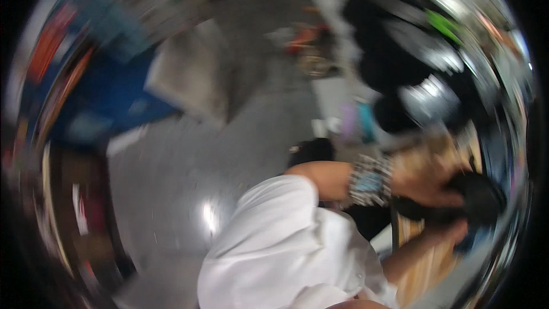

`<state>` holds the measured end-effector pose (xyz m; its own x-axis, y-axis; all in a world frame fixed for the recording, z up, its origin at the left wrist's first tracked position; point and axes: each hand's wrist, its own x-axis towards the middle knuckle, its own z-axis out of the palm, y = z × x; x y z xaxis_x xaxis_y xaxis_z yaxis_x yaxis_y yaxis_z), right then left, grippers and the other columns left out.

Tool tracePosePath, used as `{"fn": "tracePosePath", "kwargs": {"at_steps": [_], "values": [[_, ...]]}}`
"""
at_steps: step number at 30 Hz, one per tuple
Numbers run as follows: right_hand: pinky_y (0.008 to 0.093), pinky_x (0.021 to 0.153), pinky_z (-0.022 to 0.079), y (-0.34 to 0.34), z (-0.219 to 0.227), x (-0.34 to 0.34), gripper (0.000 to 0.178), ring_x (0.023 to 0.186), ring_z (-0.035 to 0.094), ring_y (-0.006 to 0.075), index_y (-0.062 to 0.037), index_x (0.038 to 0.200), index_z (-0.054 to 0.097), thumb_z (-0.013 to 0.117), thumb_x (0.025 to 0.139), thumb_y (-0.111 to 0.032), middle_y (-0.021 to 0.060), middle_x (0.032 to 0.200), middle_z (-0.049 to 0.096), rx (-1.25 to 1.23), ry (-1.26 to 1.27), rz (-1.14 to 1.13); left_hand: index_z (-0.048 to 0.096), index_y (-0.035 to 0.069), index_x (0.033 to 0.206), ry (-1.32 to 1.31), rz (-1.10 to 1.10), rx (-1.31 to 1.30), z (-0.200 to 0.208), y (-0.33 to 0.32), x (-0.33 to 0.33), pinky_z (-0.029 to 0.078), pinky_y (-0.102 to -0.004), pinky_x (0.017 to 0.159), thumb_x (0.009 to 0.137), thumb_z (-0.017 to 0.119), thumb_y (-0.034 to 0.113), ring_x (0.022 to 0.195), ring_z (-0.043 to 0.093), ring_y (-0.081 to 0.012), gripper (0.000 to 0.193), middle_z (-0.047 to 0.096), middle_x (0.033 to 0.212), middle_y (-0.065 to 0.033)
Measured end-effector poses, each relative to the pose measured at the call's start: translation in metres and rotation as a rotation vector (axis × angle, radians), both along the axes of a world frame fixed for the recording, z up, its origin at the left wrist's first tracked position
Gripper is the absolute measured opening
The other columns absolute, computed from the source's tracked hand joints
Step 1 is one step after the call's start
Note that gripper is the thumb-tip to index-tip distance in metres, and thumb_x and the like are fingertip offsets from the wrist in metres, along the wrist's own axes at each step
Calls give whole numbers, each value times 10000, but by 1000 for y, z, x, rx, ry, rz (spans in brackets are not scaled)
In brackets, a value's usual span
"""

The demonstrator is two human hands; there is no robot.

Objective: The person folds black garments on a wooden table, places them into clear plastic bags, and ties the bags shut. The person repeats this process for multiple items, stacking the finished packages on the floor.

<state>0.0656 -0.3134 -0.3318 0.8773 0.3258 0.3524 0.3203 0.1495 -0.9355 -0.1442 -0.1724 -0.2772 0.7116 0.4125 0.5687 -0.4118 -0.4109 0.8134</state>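
Well, everything is smeared with motion blur, so you get broad shapes only. Biggest of all is the grey polished floor [189, 166], filling the middle of your view with a bright glare spot on it. Off to your upper left sits a blue blurred mass [108, 97] with a pale grey slab-like shape [191, 77] leaning beside it; what either one is, you cannot tell. Up at your upper right hangs a dark black bulk with silvery patches [423, 74], too blurred to name.

Lower down, your white long sleeve [286, 240] sweeps in from the bottom edge and covers the left forearm, which crosses toward the right side of the view. At its wrist you wear a wide beaded bracelet in silver and turquoise [370, 180].

Now the hands. Your left hand [426, 180] lies over the top of a black rounded object [477, 197], fingers curled down onto it. Your right hand [452, 232] comes up from below, its bare forearm rising from the bottom edge, and touches the same object from underneath. So both hands are closed around it, one above, one beneath. That black object sits at the far right of the view, over a light wooden surface [423, 263] that shows beneath the hands.
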Motion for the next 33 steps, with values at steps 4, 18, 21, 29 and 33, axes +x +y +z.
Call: {"fn": "tracePosePath", "kwargs": {"at_steps": [4,18,21,29,33], "values": [[380,876,452,-13,-18,-54,451,1010,537,254,26,1195,468,496,949,-350,166,1148,548,64,13,159,390,10,1318,-284,90,-134,-36,-6,24,471,-374,916,824,727,158,1050,564,-245,616,523,1188,-159],[369,1068,290,6,-9,-108,632,1242,419,295,98,1387,283,362,1008,-402,210,1321,430,256,-216,335,423,-57,1299,-31,213,230,-62,-7,18,413,-375,955,910,588,422,1075,552,-301,639,520,1220,-179],[388,1007,361,2,-7,-114,595,1159,496,335,100,1350,335,369,998,-378,239,1233,493,222,-345,128,587,-82,1086,-79,269,126,-62,-17,8,428,-396,923,895,606,426,1078,557,-341,543,550,1191,-209],[370,701,476,-17,26,-117,363,808,609,308,-5,1118,546,529,937,-318,169,941,607,174,-404,64,421,-43,1266,-34,63,-122,-54,-37,3,487,-348,862,863,628,535,1040,587,-244,734,565,1179,-148],[392,634,470,-23,25,-102,251,730,609,361,-19,1015,541,542,920,-251,171,782,609,14,-108,217,380,-17,1303,142,-82,-497,-48,-44,-9,496,-343,853,871,594,569,1041,584,-235,758,553,1182,-138]]}}
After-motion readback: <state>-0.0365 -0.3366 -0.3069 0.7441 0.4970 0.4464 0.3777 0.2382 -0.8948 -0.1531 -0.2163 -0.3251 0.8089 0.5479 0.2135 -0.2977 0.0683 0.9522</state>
